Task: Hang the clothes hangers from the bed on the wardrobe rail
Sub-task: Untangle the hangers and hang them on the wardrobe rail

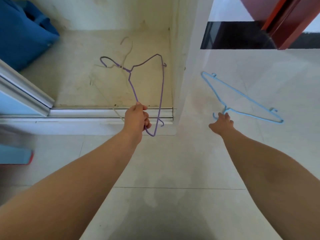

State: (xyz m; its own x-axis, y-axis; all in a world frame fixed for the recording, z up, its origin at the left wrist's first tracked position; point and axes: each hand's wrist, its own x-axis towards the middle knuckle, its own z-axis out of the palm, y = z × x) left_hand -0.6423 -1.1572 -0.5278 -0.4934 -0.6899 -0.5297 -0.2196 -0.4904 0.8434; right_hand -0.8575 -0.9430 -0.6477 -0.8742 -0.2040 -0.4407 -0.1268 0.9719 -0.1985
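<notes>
Gripping the purple hanger [161, 94] over the wardrobe floor [83, 80], the left hand [136, 118] curls its fingers round the wire; the right hand [222, 122] reaches the blue hanger [242, 99] on the right, finger grip unclear. Lifting by the hook neck would likely steady it.

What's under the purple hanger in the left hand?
Under the purple hanger, gripped by the left hand, is the stained wardrobe floor with a pale wire hanger lying on it. The hand and purple wire cover parts of the pale one.
</notes>
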